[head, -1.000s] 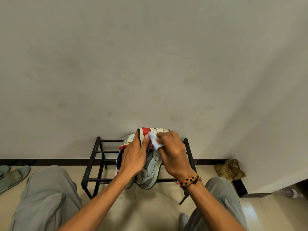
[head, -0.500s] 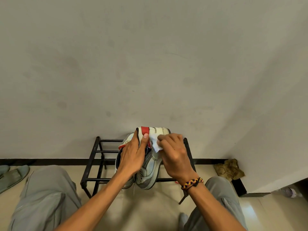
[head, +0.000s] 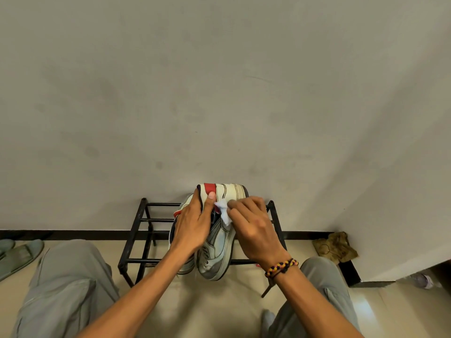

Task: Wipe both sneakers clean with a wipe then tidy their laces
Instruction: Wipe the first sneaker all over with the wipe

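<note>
A white and grey sneaker (head: 217, 250) with a red heel patch stands heel-up on the black shoe rack (head: 136, 230). My left hand (head: 192, 228) grips its collar, thumb on the red patch. My right hand (head: 253, 230) pinches a white wipe (head: 223, 212) against the sneaker's side near the heel. A second sneaker (head: 186, 206) lies behind my left hand, mostly hidden. The laces are barely visible.
The rack stands against a plain wall. My knees in grey trousers frame the rack left and right. Grey slippers (head: 17, 254) lie on the floor at far left. A crumpled brown cloth (head: 336, 247) sits in the right corner by a wall edge.
My right hand has slid the wipe down and slightly toward me along the sneaker's side. My left hand holds the sneaker in the same spot.
</note>
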